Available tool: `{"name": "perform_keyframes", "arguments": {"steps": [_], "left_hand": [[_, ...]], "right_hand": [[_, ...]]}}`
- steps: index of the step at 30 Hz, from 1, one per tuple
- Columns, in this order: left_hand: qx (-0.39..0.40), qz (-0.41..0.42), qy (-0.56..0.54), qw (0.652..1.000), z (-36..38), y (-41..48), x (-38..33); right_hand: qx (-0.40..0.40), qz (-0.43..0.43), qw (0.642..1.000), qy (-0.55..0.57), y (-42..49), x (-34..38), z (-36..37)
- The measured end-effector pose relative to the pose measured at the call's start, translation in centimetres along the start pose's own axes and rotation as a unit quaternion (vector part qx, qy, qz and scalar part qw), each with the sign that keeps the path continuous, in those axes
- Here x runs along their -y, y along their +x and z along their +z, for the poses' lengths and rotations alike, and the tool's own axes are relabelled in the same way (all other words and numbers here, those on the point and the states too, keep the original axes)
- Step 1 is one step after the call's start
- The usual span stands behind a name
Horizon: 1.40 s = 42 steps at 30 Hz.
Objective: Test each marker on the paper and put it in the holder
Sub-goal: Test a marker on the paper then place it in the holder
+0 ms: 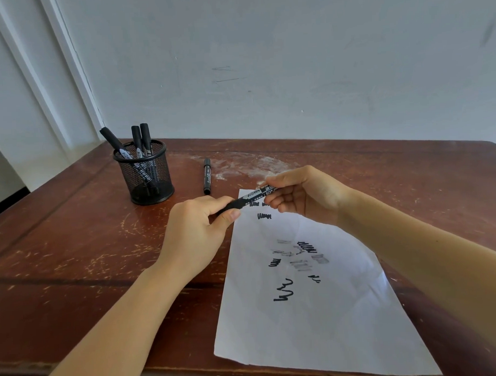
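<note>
Both hands hold one black marker (pixel 251 198) level above the top edge of the white paper (pixel 316 320). My left hand (pixel 196 231) pinches its left end, where the cap is, and my right hand (pixel 300 194) grips the barrel. The paper carries several black and grey scribbles. A black mesh holder (pixel 149 177) stands at the back left with three black markers (pixel 140 143) upright in it. Another capped black marker (pixel 207 176) lies flat on the table between the holder and the paper.
The worn brown wooden table (pixel 74 250) has scratches and a pale dusty patch (pixel 248 162) behind the paper. A grey wall runs along its far edge, with a white door frame (pixel 54 82) at the left.
</note>
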State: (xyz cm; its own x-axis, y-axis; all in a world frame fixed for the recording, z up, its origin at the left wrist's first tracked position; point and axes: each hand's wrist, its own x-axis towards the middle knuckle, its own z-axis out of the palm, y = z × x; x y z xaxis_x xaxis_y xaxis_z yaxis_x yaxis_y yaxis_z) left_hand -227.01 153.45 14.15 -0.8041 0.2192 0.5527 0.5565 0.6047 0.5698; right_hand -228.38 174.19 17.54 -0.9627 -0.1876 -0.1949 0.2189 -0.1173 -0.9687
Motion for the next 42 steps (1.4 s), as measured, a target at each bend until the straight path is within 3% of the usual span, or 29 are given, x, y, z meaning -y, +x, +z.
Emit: {"name": "perform_keyframes", "arguments": {"steps": [4,7,13,19,21,25,30,35,42], "left_hand": [[0.042,-0.027,-0.034,0.998,0.1,0.5,0.0],[0.03,-0.076,-0.097,0.992,-0.4,1.1,0.3],[-0.007,-0.206,-0.204,0.957,-1.6,1.8,0.5],[-0.082,-0.227,-0.212,0.947,-5.3,3.8,1.6],[-0.113,-0.228,-0.179,0.95,-6.7,4.4,3.0],[-0.167,-0.236,-0.048,0.956,-8.4,5.4,6.6],[-0.145,-0.318,-0.144,0.926,-8.1,6.7,8.1],[-0.145,-0.299,-0.181,0.926,-7.5,7.0,9.2],[-0.14,-0.255,-0.149,0.945,-7.1,6.6,10.4]], "right_hand": [[0.009,0.003,0.999,-0.048,0.1,0.4,-0.6],[0.034,-0.028,0.985,-0.168,0.3,1.1,-0.8],[0.028,-0.13,0.899,-0.416,2.1,2.6,1.6],[0.057,-0.192,0.823,-0.532,5.1,4.2,5.9],[0.041,-0.211,0.831,-0.513,6.4,4.8,7.1],[-0.017,-0.249,0.882,-0.399,9.0,6.3,9.5],[-0.057,-0.274,0.926,-0.254,12.0,7.8,12.9],[-0.089,-0.257,0.925,-0.267,15.1,7.4,15.0],[-0.031,-0.161,0.876,-0.454,17.1,6.2,16.2]]}}
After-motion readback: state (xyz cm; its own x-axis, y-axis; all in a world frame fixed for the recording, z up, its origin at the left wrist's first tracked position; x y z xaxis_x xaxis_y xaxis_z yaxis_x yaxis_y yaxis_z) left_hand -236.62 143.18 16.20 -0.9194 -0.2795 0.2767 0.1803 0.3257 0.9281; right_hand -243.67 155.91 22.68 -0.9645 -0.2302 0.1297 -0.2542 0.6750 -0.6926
